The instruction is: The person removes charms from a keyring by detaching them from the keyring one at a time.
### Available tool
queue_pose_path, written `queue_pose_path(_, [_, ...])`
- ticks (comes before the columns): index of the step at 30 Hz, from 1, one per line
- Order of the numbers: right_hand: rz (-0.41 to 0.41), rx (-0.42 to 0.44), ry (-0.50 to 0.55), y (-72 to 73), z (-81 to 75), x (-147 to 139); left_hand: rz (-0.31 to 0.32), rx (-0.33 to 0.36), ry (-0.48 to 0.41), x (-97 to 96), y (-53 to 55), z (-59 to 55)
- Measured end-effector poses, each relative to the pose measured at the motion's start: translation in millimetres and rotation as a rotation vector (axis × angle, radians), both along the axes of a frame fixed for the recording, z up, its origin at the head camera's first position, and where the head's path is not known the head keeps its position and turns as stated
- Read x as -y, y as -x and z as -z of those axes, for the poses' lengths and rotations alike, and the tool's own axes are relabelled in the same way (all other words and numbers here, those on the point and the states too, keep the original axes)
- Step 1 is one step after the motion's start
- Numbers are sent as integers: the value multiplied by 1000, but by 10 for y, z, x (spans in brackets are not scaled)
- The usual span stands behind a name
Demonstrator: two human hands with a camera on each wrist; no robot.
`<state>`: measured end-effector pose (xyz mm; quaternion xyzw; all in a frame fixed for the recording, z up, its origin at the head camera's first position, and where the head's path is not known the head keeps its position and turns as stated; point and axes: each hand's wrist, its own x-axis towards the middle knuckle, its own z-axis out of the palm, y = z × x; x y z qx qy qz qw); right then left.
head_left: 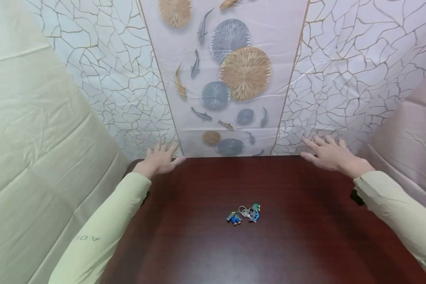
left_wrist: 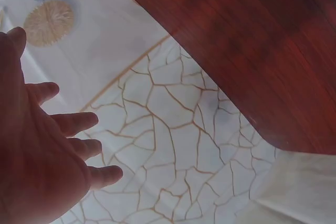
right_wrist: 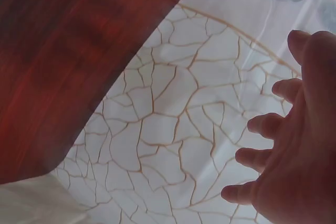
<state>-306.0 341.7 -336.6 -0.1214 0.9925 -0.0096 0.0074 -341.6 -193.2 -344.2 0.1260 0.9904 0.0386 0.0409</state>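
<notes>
A small bunch of keyring charms (head_left: 236,218) lies on the dark red-brown table, blue, green and grey figures joined with a metal ring (head_left: 242,210). My left hand (head_left: 160,158) hovers near the table's far left corner, fingers spread and nothing in it. Over the far right part of the table, my right hand (head_left: 331,155) is held out the same way, also holding nothing. Both hands are well away from the charms. In the left wrist view the left palm (left_wrist: 42,150) shows with its fingers apart; the right wrist view shows the right palm (right_wrist: 299,150) likewise.
The glossy table (head_left: 198,252) ends at a straight far edge. Beyond it hangs a white cloth (head_left: 344,79) with gold crackle lines and a centre panel of fish and round leaves. Pale quilted fabric (head_left: 39,157) slopes along the left side, with more on the right (head_left: 411,150).
</notes>
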Motion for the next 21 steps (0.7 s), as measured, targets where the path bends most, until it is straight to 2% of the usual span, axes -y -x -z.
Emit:
queue_pose_path(4, [-5,11,3,-13,42,62,22,-27,-24,-68,9,37])
queue_pose_path(10, [-23,-7,14,-23,88,137,25,6,-53,-164,35,80])
queue_pose_path(16, [-41,-1,-2,-60,94,217,36,0,-68,-263,45,125])
queue_pose_path(21, [-67,-17,0,-96,109,286,45,-5,-80,-346,18,112])
